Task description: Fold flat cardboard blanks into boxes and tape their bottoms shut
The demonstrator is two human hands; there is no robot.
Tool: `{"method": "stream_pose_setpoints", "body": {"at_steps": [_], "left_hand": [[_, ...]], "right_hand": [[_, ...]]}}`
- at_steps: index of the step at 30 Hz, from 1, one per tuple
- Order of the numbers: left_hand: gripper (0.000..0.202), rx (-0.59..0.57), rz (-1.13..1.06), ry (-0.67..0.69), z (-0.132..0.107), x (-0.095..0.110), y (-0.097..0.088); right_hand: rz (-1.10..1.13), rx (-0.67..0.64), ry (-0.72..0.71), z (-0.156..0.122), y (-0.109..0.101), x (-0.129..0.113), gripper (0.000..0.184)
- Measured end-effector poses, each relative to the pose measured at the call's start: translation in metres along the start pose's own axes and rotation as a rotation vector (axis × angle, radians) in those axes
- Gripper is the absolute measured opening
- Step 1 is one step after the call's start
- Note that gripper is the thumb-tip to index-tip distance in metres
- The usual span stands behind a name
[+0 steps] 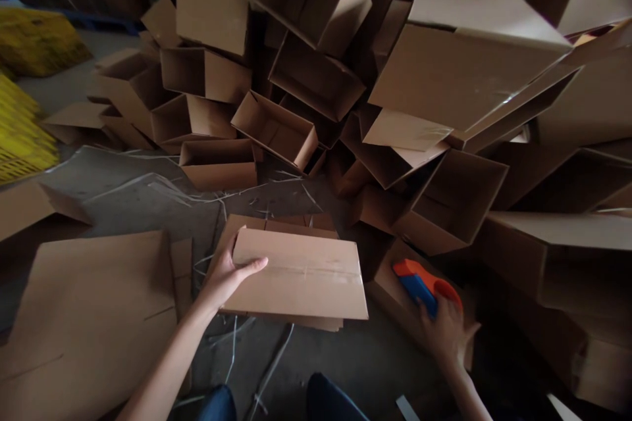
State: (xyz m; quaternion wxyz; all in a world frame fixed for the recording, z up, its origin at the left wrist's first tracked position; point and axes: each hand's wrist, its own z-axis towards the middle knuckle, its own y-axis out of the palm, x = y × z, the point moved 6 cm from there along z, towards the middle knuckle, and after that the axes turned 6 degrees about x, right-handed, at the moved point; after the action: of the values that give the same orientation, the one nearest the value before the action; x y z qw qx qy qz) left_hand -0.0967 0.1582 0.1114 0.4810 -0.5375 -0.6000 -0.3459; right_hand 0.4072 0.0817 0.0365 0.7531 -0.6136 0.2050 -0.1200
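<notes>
My left hand [228,274] grips the left edge of a closed cardboard box [301,274], thumb on top and fingers underneath, holding it low over the floor. A taped seam runs along the box's top face. My right hand [447,329] closes on an orange and blue tape dispenser [419,281], which rests on a flat piece of cardboard [395,296] to the right of the box. My knees in blue trousers [276,402] show at the bottom edge.
A large heap of open, empty cardboard boxes [345,79] fills the far side and the right. Flattened cardboard [89,322] lies at the left. Yellow plastic crates [24,125] stand at the far left. Loose plastic strapping [197,194] litters the grey floor.
</notes>
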Motion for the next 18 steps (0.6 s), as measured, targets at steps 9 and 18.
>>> {"method": "stream_pose_setpoints", "body": {"at_steps": [9,18], "left_hand": [[0.093,0.014,0.042,0.0,0.004,-0.006,-0.002],[0.098,0.062,0.04,-0.011,0.002,-0.01,-0.006]], "right_hand": [[0.352,0.142,-0.231,0.021,-0.062,-0.117,0.052],[0.545,-0.28,-0.789,-0.024,-0.081,-0.32,0.074]]}}
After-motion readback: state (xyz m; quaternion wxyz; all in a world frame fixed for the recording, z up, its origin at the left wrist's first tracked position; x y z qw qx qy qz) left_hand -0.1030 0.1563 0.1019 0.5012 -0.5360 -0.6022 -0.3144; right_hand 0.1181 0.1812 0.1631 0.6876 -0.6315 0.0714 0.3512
